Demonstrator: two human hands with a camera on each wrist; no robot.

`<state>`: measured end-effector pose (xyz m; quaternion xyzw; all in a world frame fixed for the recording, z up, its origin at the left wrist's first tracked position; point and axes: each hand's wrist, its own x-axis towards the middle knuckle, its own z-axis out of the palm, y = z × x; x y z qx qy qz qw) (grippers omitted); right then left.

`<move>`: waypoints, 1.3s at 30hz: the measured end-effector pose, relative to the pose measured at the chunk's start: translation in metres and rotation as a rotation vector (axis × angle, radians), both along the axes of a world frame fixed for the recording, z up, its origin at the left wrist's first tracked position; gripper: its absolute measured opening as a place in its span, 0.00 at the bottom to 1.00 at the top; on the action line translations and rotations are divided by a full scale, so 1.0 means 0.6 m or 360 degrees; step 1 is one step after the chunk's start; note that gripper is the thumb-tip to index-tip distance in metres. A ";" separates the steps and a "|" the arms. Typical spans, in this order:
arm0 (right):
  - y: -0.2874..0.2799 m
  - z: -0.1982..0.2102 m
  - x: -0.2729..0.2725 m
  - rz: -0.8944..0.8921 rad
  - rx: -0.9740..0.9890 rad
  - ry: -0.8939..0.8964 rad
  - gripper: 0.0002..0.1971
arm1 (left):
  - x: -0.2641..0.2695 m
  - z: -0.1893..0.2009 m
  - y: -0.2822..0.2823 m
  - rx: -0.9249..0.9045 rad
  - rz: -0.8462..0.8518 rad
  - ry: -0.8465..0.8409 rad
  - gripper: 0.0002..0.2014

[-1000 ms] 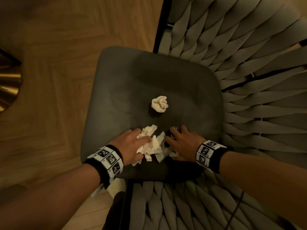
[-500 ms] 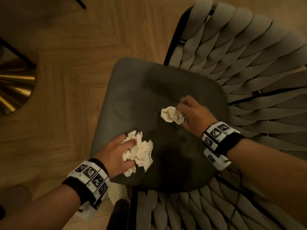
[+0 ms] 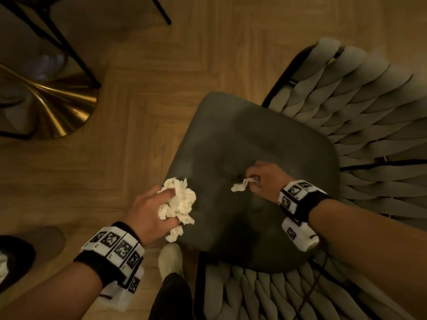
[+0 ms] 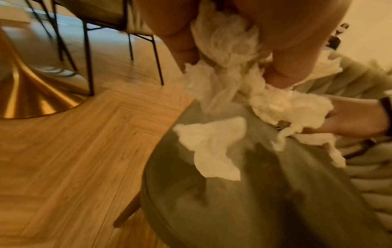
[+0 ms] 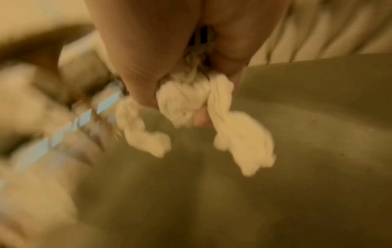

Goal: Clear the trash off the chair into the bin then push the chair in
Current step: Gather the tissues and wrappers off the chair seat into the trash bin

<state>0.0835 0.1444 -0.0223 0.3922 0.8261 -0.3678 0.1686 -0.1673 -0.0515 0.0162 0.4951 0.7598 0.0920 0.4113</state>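
Note:
The chair has a dark grey seat cushion (image 3: 265,144) and a woven grey back (image 3: 369,107). My left hand (image 3: 161,209) grips a big wad of crumpled white tissue (image 3: 178,202) over the seat's left edge; the same tissue wad (image 4: 224,55) hangs from the fingers in the left wrist view. My right hand (image 3: 258,179) holds a smaller crumpled tissue (image 3: 240,185) above the middle of the seat. The right wrist view shows that small tissue (image 5: 191,104) bunched between thumb and fingers, along with something blue and white, blurred. A dark bin (image 3: 13,259) shows at the left edge, with white paper inside.
A brass table base (image 3: 57,107) and black chair legs (image 3: 76,58) stand on the wood floor at upper left. My foot in a pale shoe (image 3: 171,262) is beside the seat's near corner. Open herringbone floor (image 3: 92,181) lies between chair and bin.
My right hand reached to the small tissue on the seat, took hold of it and lifted it. My left hand carried its wad leftward to the seat's edge. The view swung left.

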 end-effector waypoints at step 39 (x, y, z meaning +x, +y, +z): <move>-0.812 -0.089 -0.743 -0.0558 -0.0624 0.0067 0.07 | -0.792 -0.449 -0.839 -0.0672 0.0982 0.0274 0.30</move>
